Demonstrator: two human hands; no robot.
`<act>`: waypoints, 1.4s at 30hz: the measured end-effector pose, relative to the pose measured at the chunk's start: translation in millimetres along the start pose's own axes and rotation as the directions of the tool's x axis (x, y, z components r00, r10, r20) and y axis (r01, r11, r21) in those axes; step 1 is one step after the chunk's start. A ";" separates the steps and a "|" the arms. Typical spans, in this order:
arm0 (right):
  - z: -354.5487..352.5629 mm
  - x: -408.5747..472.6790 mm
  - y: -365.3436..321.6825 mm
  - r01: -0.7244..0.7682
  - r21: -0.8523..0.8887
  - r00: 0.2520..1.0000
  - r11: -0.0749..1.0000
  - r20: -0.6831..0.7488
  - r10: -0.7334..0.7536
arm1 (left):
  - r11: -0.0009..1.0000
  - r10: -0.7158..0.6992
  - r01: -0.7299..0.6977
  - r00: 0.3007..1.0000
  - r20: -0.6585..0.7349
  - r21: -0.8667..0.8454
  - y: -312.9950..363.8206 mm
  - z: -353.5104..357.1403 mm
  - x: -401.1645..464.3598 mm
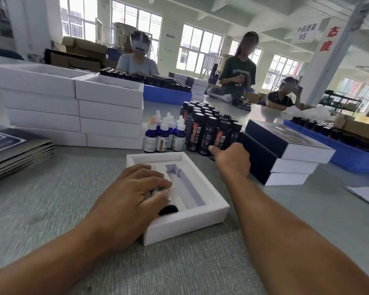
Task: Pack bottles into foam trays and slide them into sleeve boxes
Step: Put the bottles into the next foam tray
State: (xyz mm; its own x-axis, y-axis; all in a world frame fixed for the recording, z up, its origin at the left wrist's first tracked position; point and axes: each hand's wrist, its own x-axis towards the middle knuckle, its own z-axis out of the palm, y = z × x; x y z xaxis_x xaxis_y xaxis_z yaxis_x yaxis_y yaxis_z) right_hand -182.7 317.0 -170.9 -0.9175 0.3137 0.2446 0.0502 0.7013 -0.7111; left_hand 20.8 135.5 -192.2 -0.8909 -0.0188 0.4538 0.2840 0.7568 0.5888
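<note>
- The left hand (134,188) lies palm-down over the left slot of the white rectangular foam tray (200,218), fingers curled onto a dark cylindrical bottle (168,206) lying in that slot; the hand hides most of the bottle, leaving only its black near end and a strip of label, the print too blurred to read.
- The right slot of the tray holds nothing; its pale lilac walls show clearly.
- The right hand (232,159) reaches to the far right of the tray, fingers folded around the nearest of the upright black-capped dark bottles (209,133); its knuckles cover the contact, so the bottle under the fingers is hard to make out.
- White Chinese characters run down one front bottle's label; the rest of the print cannot be read.
- Left of that cluster stands a group of small blue dropper bottles with white tops (164,135), labels illegible.
- A stack of dark navy sleeve boxes with white ends (285,154) sits just right of the right hand.
- Stacked white flat boxes (77,109) fill the far left; a pile of flat grey sleeves (17,156) is cut off by the left edge.
- A blue plastic crate (354,154) of bottles is cut off at right.
- Far right, a white pillar (328,39) bears red characters "态度".
- The grey table (62,188) is smeared by motion blur.
</note>
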 end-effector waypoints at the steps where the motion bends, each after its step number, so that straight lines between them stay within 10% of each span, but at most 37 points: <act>1: 0.3 -0.2 -0.1 0.004 -0.002 1.000 1.000 -0.002 -0.004 | 1.000 0.000 0.000 1.000 0.000 0.003 0.2 -0.3 -0.2; 21: -48.0 -38.1 5.7 0.204 0.113 0.978 0.972 0.025 -0.208 | 0.999 -0.042 0.041 0.998 0.037 0.032 0.4 0.8 -0.4; 28: -96.0 -119.9 -24.0 0.508 0.074 0.813 0.858 0.287 -0.506 | 0.979 -0.110 0.099 0.992 0.055 0.178 10.7 -9.9 -11.4; 42: -73.3 -167.2 -31.9 0.779 -0.208 0.612 0.592 0.457 -0.645 | 0.947 -0.134 0.119 0.990 0.032 0.298 16.9 -27.1 -51.1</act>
State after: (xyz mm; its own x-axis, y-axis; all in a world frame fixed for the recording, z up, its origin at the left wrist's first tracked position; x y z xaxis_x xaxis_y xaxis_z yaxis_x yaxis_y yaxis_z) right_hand -2.1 289.1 -140.8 -0.7744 -0.5529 0.3075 -0.6027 0.7925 -0.0929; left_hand 80.6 131.5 -187.4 -0.9320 -0.0991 0.3488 0.0576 0.9093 0.4122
